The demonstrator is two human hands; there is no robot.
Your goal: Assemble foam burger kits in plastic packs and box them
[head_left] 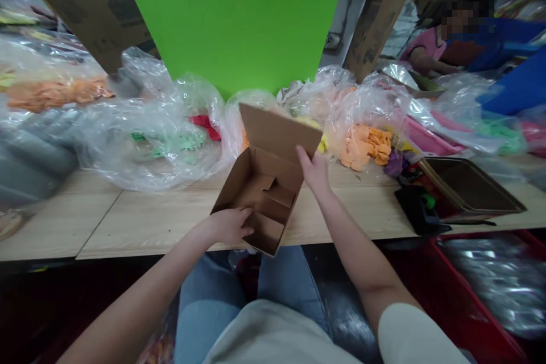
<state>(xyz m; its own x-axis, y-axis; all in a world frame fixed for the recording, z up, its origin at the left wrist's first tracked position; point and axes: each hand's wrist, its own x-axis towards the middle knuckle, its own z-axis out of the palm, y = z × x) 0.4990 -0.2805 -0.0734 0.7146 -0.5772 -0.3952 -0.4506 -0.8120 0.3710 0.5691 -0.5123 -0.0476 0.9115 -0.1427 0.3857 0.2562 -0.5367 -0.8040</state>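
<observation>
A brown cardboard box (256, 182) is tilted at the front edge of the wooden table, its lid raised and its inside showing folded cardboard partitions. My right hand (313, 170) grips the box at the right, near the lid's corner, thumb on the inner face. At the near left side, my left hand (232, 224) curls over the box wall with its fingers reaching inside. Part of the left thumb and palm is hidden.
Clear plastic bags with green pieces (183, 145) and orange pieces (367, 145) line the table's back. A green panel (239, 17) rises behind. A tin (469, 187) stands right, above a red crate (469, 290). A person in pink (426, 45) sits far right.
</observation>
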